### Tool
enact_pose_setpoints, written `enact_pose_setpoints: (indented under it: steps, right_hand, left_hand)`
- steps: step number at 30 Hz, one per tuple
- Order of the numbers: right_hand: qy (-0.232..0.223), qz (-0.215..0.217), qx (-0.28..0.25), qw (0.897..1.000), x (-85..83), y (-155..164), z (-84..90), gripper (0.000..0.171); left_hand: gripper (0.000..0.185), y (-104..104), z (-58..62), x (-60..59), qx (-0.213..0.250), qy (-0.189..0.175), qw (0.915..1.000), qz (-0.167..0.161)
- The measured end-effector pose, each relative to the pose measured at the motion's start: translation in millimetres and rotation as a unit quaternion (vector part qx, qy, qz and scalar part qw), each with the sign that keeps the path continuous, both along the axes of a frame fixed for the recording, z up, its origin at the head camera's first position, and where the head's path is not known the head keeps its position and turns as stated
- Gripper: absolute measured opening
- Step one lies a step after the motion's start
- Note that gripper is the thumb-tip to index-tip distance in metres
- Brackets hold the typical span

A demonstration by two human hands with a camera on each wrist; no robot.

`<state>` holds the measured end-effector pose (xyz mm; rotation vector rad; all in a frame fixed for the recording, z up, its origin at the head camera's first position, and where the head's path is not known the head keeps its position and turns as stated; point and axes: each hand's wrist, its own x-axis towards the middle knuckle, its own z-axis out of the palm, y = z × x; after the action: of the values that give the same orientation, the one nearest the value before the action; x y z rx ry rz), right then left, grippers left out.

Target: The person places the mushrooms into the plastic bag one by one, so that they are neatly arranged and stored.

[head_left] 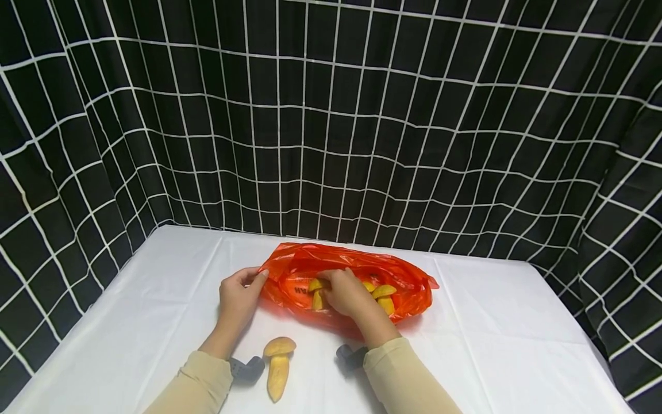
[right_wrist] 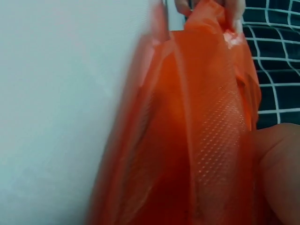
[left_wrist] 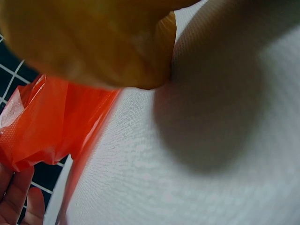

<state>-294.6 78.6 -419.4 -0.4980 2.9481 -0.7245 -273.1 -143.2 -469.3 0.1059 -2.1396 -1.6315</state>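
A red plastic bag (head_left: 357, 261) lies on the table with its mouth held apart. My left hand (head_left: 239, 299) pinches the bag's left edge between thumb and fingers. Inside the mouth, my right hand (head_left: 347, 292) grips a yellow toy mushroom (head_left: 317, 294); its fingertips are partly hidden. Another mushroom (head_left: 384, 296) sits in the bag to the right of that hand, with part of one more cap (head_left: 369, 286) beside it. Between my forearms, a paler mushroom (head_left: 278, 368) lies on the cloth, and its blurred brown surface (left_wrist: 93, 42) looms large in the left wrist view.
A white cloth (head_left: 496, 345) covers the table. Black curtains with a white grid (head_left: 351, 126) stand around its back and sides. Dark grey wrist mounts (head_left: 248, 370) stick out by both cuffs, close to the loose mushroom.
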Motion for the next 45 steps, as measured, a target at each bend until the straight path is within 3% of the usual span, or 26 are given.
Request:
enact_pose_setpoints:
  steps: [8,13,18,28,37,45]
  right_hand:
    - [0.030,-0.012,-0.061,0.998,11.5,6,7.2,0.043]
    - [0.055,0.025,-0.087,0.994,30.4,-2,23.0,0.043]
    - [0.062,0.079,-0.077,0.992,47.1,-12,30.4,0.045]
    - [-0.010,0.187,-0.048,0.981,63.9,-22,27.7,0.036]
    - [-0.097,0.208,-0.034,0.973,68.9,-27,22.4,0.045]
    - [-0.093,0.209,-0.004,0.973,72.8,-29,15.0,0.042]
  left_hand:
    - [0.022,2,0.6,3.3,-0.006,-0.003,1.0000,-0.004]
    - [0.022,2,2.2,2.9,-0.014,0.002,0.9999,0.002]
    - [0.022,1,2.6,2.9,-0.011,0.008,0.9999,0.006]
    - [0.020,1,1.4,1.5,-0.012,0.012,0.9998,0.003]
    - [0.021,-2,2.1,4.3,-0.005,0.007,1.0000,0.002]
    - [0.020,0,0.2,1.9,0.004,0.016,0.9999,0.001]
